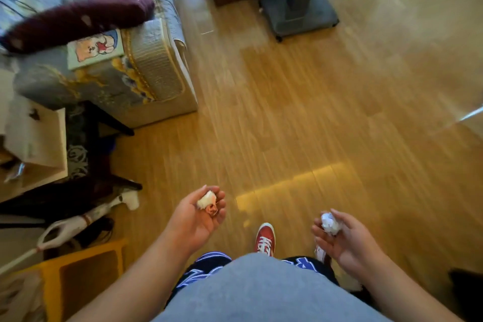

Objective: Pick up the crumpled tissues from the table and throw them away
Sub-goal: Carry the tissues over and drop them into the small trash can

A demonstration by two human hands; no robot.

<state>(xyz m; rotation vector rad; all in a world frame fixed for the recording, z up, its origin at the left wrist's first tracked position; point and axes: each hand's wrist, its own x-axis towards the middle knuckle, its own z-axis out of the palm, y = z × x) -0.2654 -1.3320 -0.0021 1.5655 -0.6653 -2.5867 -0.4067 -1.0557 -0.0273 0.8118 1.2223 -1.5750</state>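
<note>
My left hand (198,217) is palm up over the wooden floor, its fingers curled around a crumpled white tissue (206,200) with a reddish-brown scrap beside it. My right hand (345,240) is lower and to the right, also palm up, and holds a second crumpled white tissue (329,223) between thumb and fingers. Both hands hang in front of my body, above my red shoe (265,238). No bin shows in this view.
A sofa (146,70) with a dark red cushion (78,21) stands at the upper left. A pale low table (39,144) and a yellow stool (78,277) are at the left edge. A grey wheeled stand (298,13) sits ahead. Wooden floor (313,125) stretches in front.
</note>
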